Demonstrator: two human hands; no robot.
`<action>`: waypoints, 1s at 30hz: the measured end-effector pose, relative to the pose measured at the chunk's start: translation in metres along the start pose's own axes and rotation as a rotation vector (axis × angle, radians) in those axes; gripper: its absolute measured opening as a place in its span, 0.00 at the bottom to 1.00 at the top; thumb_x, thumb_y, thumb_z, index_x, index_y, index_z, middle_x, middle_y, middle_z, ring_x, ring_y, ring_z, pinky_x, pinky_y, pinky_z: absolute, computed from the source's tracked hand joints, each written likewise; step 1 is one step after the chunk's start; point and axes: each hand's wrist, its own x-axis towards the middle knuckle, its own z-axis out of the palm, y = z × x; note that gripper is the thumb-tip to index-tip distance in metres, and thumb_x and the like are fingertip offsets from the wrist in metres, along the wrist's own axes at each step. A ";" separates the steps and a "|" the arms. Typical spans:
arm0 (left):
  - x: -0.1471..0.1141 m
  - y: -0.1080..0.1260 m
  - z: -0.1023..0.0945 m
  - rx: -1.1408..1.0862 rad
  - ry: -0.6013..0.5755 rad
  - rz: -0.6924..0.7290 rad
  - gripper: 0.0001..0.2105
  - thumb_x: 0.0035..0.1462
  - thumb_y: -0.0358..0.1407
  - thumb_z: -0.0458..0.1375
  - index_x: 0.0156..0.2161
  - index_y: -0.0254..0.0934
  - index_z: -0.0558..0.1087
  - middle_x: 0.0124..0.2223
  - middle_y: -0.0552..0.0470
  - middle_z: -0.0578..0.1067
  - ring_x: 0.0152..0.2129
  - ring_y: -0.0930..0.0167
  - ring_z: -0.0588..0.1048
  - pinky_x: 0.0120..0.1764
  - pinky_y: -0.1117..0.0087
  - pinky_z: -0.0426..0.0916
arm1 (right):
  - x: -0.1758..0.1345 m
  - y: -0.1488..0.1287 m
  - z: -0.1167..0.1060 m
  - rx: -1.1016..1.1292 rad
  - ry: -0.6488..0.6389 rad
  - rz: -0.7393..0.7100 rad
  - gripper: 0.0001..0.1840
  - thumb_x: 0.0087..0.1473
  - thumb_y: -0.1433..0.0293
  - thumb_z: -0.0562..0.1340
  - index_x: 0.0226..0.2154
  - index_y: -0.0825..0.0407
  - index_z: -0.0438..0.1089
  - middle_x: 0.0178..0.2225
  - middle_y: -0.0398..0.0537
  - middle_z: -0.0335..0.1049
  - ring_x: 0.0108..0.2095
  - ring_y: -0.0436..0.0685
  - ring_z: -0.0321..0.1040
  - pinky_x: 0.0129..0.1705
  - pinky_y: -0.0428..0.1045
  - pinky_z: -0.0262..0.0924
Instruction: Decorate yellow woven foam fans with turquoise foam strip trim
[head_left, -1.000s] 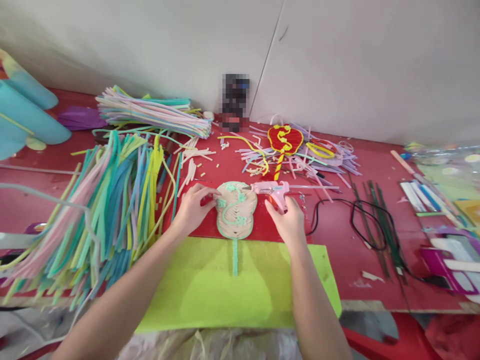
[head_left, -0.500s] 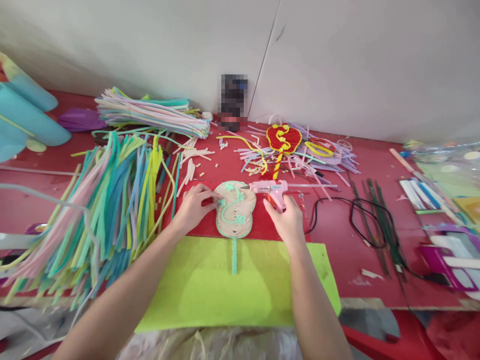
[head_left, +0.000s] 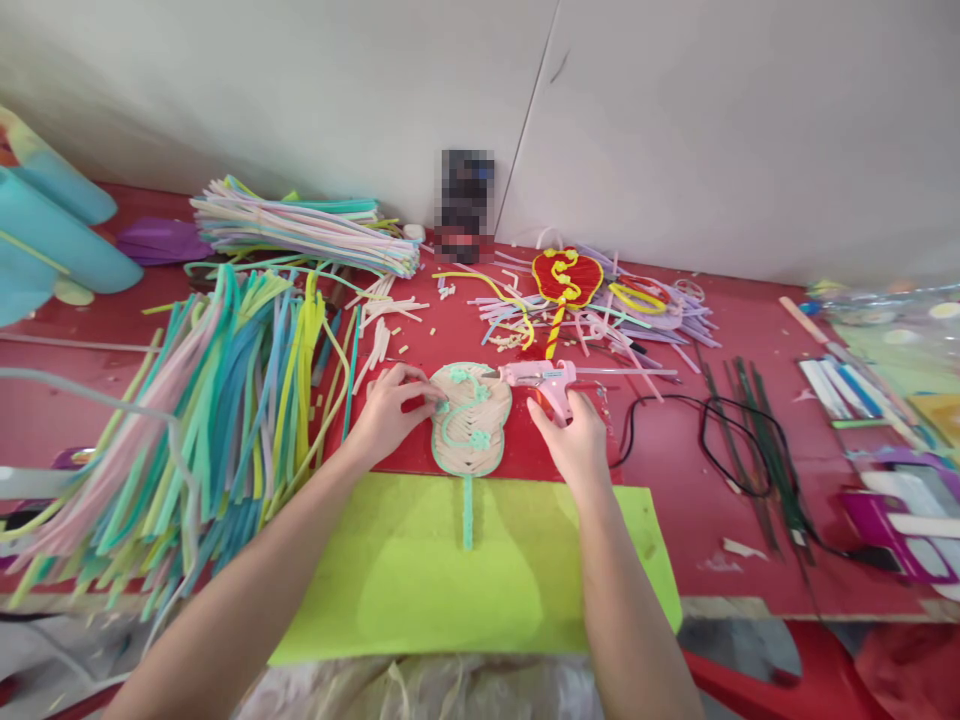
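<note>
A small woven beige fan (head_left: 471, 420) with mint-green trim and a mint handle lies on a red sheet, its handle reaching onto a lime-green sheet (head_left: 420, 580). My left hand (head_left: 390, 410) presses its fingertips on the fan's upper left edge. In my right hand (head_left: 574, 440) is a pink glue gun (head_left: 538, 377), its nozzle pointing left at the fan's top right. A glue stick sticks out of the gun's back toward the right.
A big heap of pastel pipe cleaners (head_left: 187, 410) fills the left. A finished red and yellow fan (head_left: 566, 280) lies behind among loose stems. A black cord (head_left: 720, 440) and dark green wires (head_left: 757, 440) lie to the right. Teal rolls (head_left: 45, 230) stand far left.
My left fingers have slid slightly along the fan's upper left edge. The glue gun and right hand have barely moved.
</note>
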 end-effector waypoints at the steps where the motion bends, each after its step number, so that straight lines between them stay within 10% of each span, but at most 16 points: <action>1: 0.000 -0.001 0.000 0.016 -0.024 -0.006 0.09 0.54 0.35 0.58 0.40 0.48 0.76 0.43 0.51 0.69 0.42 0.67 0.67 0.49 0.60 0.61 | 0.000 0.000 0.000 0.002 0.000 -0.003 0.17 0.49 0.54 0.60 0.25 0.50 0.58 0.25 0.41 0.59 0.26 0.51 0.58 0.31 0.47 0.53; 30: 0.000 0.006 0.006 0.128 0.073 -0.098 0.21 0.52 0.39 0.60 0.53 0.46 0.66 0.48 0.48 0.67 0.46 0.63 0.66 0.50 0.56 0.59 | 0.000 0.001 0.001 0.011 -0.018 0.003 0.18 0.48 0.55 0.61 0.24 0.50 0.57 0.24 0.40 0.57 0.26 0.51 0.57 0.31 0.47 0.52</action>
